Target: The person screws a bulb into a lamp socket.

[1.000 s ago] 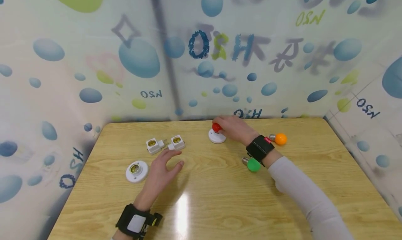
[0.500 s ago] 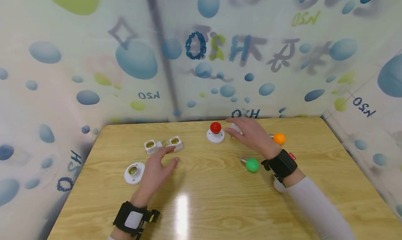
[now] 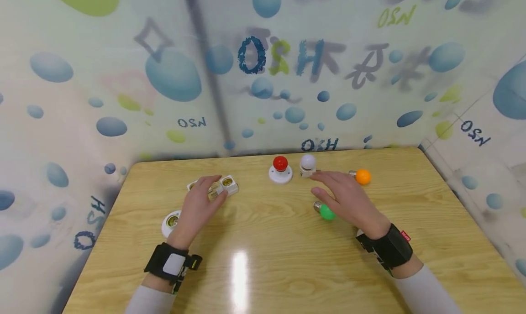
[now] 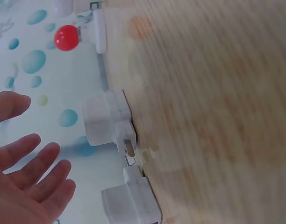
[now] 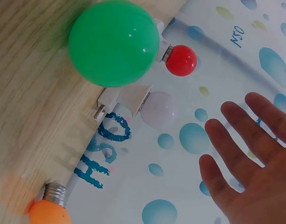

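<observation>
My left hand (image 3: 199, 204) hovers with relaxed fingers over two square white plug-in lamp sockets (image 3: 228, 185), partly covering the left one; both sockets show side-on in the left wrist view. A round white lamp holder (image 3: 167, 225) is half hidden behind that hand. My right hand (image 3: 349, 202), fingers loose and holding nothing, is above the table between a green bulb (image 3: 327, 212) and an orange bulb (image 3: 363, 176). Beyond its fingertips, a white bulb (image 3: 307, 162) stands upright in a plug-in socket (image 4: 64, 7). Left of that, a red bulb (image 3: 281, 163) sits upright in a round white holder (image 3: 281, 176).
The wooden table (image 3: 267, 259) ends at the back against a patterned curtain (image 3: 242, 99), which also rises on both sides. Part of a white round object (image 3: 360, 233) shows under the right wristband. The green and orange bulbs lie on their sides.
My right hand has let go of the red bulb and drawn back to the right, uncovering the white bulb. My left hand has moved slightly, now covering more of the left plug-in socket.
</observation>
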Action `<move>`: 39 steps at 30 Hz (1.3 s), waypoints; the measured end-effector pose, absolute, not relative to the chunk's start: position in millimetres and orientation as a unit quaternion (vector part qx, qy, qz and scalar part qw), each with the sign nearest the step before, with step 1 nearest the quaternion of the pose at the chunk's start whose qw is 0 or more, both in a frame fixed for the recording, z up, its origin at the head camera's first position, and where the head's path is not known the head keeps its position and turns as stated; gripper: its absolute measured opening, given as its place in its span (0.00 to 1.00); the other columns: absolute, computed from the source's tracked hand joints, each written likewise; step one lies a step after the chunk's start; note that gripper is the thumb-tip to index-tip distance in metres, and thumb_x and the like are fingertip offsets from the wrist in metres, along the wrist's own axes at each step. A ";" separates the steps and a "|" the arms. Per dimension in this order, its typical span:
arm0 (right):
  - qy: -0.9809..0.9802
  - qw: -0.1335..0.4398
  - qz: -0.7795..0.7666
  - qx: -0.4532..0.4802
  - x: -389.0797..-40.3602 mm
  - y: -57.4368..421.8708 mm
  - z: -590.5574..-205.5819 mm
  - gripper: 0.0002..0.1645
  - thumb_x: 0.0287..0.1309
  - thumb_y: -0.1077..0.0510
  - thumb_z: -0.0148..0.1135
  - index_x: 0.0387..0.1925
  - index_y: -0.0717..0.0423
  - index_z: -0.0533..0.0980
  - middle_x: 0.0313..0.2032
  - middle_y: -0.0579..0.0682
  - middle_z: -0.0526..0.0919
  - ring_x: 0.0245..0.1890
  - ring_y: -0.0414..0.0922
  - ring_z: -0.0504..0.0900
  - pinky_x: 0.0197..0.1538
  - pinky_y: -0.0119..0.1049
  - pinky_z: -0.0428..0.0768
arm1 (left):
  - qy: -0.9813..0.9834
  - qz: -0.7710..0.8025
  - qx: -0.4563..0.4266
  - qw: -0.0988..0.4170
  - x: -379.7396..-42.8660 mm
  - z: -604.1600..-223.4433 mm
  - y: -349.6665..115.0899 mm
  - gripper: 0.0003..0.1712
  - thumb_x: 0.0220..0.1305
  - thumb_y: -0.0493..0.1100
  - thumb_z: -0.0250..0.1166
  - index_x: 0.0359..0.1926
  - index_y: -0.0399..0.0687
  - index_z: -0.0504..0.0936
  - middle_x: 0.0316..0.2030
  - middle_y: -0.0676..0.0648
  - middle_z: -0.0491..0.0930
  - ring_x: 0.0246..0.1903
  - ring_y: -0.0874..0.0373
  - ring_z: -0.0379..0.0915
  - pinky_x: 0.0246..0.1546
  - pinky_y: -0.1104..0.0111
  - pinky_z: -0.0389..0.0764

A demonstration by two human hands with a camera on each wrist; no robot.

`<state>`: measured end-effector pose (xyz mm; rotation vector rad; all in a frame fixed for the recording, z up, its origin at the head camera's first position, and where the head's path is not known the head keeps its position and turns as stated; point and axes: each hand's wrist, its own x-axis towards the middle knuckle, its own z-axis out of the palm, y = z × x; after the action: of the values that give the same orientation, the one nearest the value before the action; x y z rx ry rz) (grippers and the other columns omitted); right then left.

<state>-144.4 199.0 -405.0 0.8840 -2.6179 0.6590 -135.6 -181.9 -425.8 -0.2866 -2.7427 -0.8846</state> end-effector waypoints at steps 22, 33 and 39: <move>-0.916 0.140 0.223 0.302 -123.4 218.5 -406.6 0.24 0.66 0.45 0.55 0.58 0.52 0.76 0.59 0.49 0.76 0.58 0.50 0.73 0.59 0.52 0.68 | -0.988 -0.095 -0.121 0.015 -188.9 -423.5 -177.9 0.42 0.57 0.64 0.64 0.60 0.34 0.74 0.57 0.35 0.74 0.61 0.39 0.62 0.61 0.38 0.52; -0.913 0.141 0.229 0.307 -122.3 219.5 -411.5 0.23 0.66 0.47 0.56 0.57 0.53 0.77 0.58 0.50 0.76 0.57 0.50 0.73 0.58 0.52 0.68 | -0.988 -0.072 -0.133 0.013 -189.9 -429.9 -178.4 0.30 0.56 0.61 0.66 0.46 0.39 0.81 0.46 0.39 0.81 0.52 0.40 0.71 0.62 0.36 0.48; -0.916 0.140 0.225 0.300 -122.9 224.3 -412.8 0.23 0.66 0.46 0.56 0.58 0.52 0.77 0.59 0.50 0.76 0.57 0.51 0.73 0.58 0.52 0.69 | -0.977 -0.134 -0.167 -0.002 -178.3 -416.8 -159.3 0.23 0.57 0.55 0.67 0.44 0.43 0.78 0.26 0.51 0.78 0.23 0.57 0.71 0.40 0.56 0.76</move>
<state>-122.9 224.3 -412.8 0.8674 -2.6466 0.6505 -178.3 -159.3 -416.8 -0.5242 -3.0735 -0.4225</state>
